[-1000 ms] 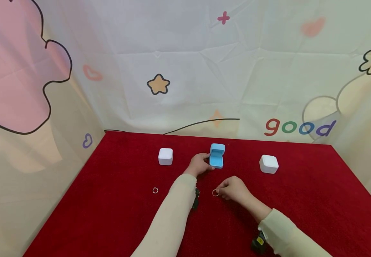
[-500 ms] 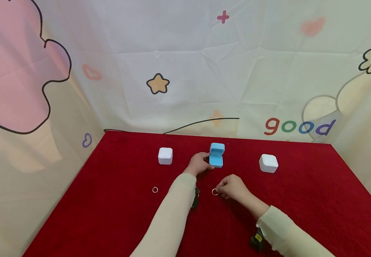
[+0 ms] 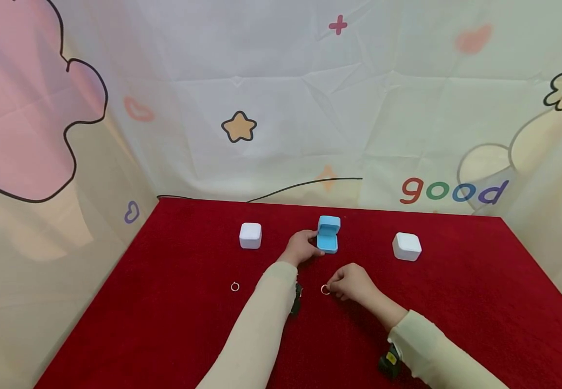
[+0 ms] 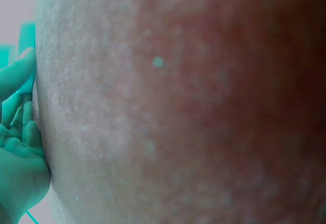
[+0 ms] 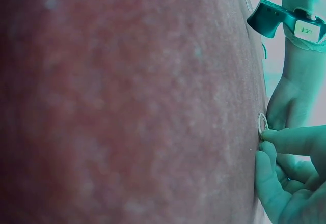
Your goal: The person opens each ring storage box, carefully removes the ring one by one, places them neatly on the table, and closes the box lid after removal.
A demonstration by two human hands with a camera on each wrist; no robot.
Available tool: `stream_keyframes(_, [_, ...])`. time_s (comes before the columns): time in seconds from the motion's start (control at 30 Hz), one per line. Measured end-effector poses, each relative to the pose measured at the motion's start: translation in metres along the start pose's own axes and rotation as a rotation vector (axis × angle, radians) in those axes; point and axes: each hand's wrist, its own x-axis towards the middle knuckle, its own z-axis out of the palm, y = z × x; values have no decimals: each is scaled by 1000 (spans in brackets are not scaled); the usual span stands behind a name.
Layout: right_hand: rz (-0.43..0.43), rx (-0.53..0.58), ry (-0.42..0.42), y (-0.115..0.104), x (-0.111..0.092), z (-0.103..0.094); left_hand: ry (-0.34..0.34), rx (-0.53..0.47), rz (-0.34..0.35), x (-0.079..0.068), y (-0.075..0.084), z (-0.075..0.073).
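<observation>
A light blue ring box (image 3: pixel 327 243) stands with its lid up at the back middle of the red-covered table. Its left side is held by my left hand (image 3: pixel 300 248), with the thumb at the front corner; part of the grip is hidden. Closer to me, my right hand (image 3: pixel 354 283) pinches a thin ring (image 3: pixel 325 290) between thumb and fingertips. In the right wrist view, the same ring (image 5: pixel 262 124) stands up from the fingertips by the cloth. Left of the left forearm, another ring (image 3: pixel 234 287) lies on the cloth.
One white box (image 3: pixel 250 236) with its lid down stands to the left of the blue box. Another white box (image 3: pixel 406 247) stands to the right. A printed curtain (image 3: pixel 286 108) hangs behind the red cloth (image 3: pixel 164 324).
</observation>
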Motion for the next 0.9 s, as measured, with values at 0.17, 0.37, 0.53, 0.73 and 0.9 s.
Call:
stream_keyframes(0.17, [-6,-2,-2,0,0,0,3,1,6,1,0,0])
stream_keyframes(0.37, [0,-3,-3,0,0,0,-2,-5,-6,-2,2,-1])
stream_keyframes(0.53, [6,-2,-11,0,0,-1,-3,-28,-9,-5,4,-2])
stream_keyframes(0.73, [3,-11,-11,0,0,-1,-3,-25,-7,-3,4,0])
stream_keyframes(0.9, [-4,-13,-10,0,1,0,0,-23,-6,-3,3,0])
